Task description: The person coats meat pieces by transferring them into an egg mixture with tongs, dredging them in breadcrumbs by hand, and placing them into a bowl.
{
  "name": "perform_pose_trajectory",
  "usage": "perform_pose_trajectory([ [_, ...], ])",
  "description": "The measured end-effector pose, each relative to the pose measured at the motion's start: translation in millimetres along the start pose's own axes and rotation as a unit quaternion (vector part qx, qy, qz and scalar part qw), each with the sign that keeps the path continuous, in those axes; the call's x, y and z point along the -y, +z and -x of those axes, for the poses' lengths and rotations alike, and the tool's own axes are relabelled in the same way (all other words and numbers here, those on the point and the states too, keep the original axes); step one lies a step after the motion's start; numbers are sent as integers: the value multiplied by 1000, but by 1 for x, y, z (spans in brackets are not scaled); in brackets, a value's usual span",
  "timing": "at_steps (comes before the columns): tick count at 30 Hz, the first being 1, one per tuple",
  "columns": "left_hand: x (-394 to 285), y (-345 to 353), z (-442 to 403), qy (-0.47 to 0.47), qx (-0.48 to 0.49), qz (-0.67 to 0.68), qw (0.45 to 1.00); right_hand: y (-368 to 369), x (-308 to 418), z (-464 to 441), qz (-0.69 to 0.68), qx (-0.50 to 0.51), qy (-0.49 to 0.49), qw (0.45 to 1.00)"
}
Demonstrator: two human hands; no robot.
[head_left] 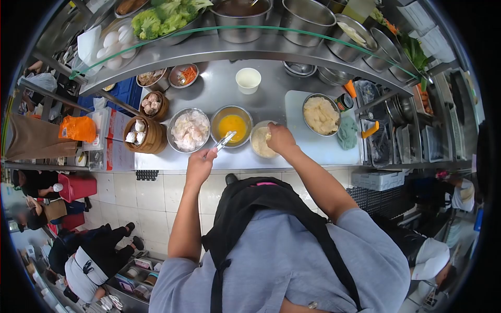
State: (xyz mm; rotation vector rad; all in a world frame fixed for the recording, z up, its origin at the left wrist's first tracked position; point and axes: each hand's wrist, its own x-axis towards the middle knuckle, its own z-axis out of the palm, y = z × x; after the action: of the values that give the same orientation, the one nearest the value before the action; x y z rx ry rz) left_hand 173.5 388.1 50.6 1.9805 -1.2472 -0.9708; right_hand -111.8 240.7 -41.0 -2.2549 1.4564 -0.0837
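My left hand (200,165) grips metal tongs (224,141), whose tips reach over a steel bowl of beaten egg (232,127). My right hand (281,139) is at a bowl of pale crumbs (262,147), fingers closed and pointing down into it. A small pale-yellow bit shows at those fingertips, but what they hold is mostly hidden. Left of the egg stands a steel bowl of whitish raw pieces (190,130). On a white cutting board (295,112) to the right is a bowl of crumb-coated pieces (320,116).
Bamboo steamers (147,138) with dumplings stand at the left. Behind the bowls are a white cup (248,80) and shredded carrot (187,75). A green cloth (347,134) lies at the right. An overhead steel shelf (224,49) holds pots and broccoli (166,20). Other people work behind on both sides.
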Motion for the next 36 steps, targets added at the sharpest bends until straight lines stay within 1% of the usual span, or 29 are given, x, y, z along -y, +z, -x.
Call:
perform_pose_trajectory([
  [2, 3, -4, 1, -24, -6, 5, 1000, -5, 10, 7, 31, -46, 15, 998],
  [3, 5, -4, 0, -24, -6, 6, 1000, -1, 11, 9, 33, -46, 16, 998],
  [5, 5, -5, -2, -29, -13, 7, 999, 0, 18, 12, 76, 34, -7, 996],
  [9, 4, -10, -3, -20, -17, 4, 1000, -8, 26, 16, 60, 39, -12, 997],
  [11, 5, -11, -4, -11, -16, 1, 1000, -6, 20, 14, 71, 90, -17, 993],
  [12, 5, -12, -4, -10, -16, 1, 1000, -9, 13, 9, 71, 90, -16, 993],
  [14, 4, -12, -4, -9, -18, 3, 1000, -17, -3, -4, 15, 179, -95, 979],
  [15, 4, -13, -4, -9, -18, 3, 1000, -16, -6, -8, 15, 179, -95, 979],
  [17, 4, -14, -4, -2, -19, 0, 1000, -13, -9, -12, -31, 122, -53, 991],
  [18, 4, -13, -4, 0, -18, 0, 1000, -8, -9, -9, -32, 121, -51, 991],
  [20, 5, -11, -6, -10, -15, 1, 1000, 0, -2, -2, -55, 70, -163, 983],
  [24, 5, -11, -6, -7, -15, 9, 1000, -1, 1, -2, -34, 70, -150, 986],
  [26, 4, -11, -7, 4, -19, 9, 1000, -1, 0, -5, -7, 99, -103, 990],
  [27, 3, -13, -6, 4, -19, 9, 1000, -2, 0, -6, -7, 99, -103, 990],
  [29, 1, -16, -4, 7, -24, 1, 1000, -2, -1, -7, 30, 114, -17, 993],
  [30, 2, -17, -2, 5, -25, 2, 1000, 3, -5, -6, 31, 115, -18, 993],
  [32, 5, -19, -2, 12, -33, 1, 999, 5, -6, -4, 20, 8, -50, 999],
  [33, 6, -20, -1, 10, -34, 1, 999, 1, -3, -6, 20, 10, -51, 998],
  [35, 8, -20, 1, 11, -40, 20, 999, -9, 6, -11, 1, 74, -60, 995],
  [36, 8, -20, 1, 11, -38, 20, 999, 3, 2, -12, 0, 75, -58, 996],
])
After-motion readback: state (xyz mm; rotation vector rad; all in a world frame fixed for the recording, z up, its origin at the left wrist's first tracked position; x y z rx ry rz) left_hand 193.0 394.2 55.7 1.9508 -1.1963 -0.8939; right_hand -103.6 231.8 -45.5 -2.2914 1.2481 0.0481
